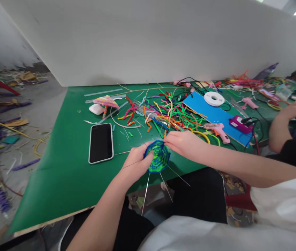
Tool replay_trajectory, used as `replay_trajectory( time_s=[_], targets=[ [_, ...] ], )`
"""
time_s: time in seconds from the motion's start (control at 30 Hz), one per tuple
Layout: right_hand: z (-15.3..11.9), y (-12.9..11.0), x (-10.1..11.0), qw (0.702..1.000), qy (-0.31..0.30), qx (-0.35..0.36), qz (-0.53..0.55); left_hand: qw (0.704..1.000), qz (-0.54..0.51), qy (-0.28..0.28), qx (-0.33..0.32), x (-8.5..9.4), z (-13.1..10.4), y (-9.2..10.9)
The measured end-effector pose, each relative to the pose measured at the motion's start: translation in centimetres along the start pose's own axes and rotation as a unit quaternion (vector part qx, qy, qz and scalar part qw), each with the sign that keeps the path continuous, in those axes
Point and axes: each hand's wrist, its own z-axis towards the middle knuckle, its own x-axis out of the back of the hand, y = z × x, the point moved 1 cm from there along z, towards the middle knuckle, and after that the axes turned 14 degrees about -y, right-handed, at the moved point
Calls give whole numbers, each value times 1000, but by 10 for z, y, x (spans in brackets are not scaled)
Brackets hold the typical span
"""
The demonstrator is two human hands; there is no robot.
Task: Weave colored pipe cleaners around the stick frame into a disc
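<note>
Both hands' grips pinch the woven disc [158, 157] over the table edge [59, 218], phone [101, 143] just left

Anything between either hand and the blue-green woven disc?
Nothing visible. The left hand already holds the woven disc from its left side and the right hand pinches its upper right edge. The phone and the pipe cleaner pile lie on the green table, clear of both hands.
</note>
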Motion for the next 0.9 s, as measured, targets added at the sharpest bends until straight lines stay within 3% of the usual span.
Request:
replay_trajectory(
  time_s=[0.33,0.7,0.8,0.9],
  targets=[
    [2,-2,3,999,-23,-7,25,1000,18,-23,-7,0,0,0],
    [8,5,0,993,-37,-21,114,996,-73,-34,23,-5,6,-6],
    [9,4,-4,994,-6,-8,106,995,-85,-39,26,-6,8,-9],
    [-3,15,-3,989,89,53,103,995,-95,-13,36,-4,12,-17]
  ],
)
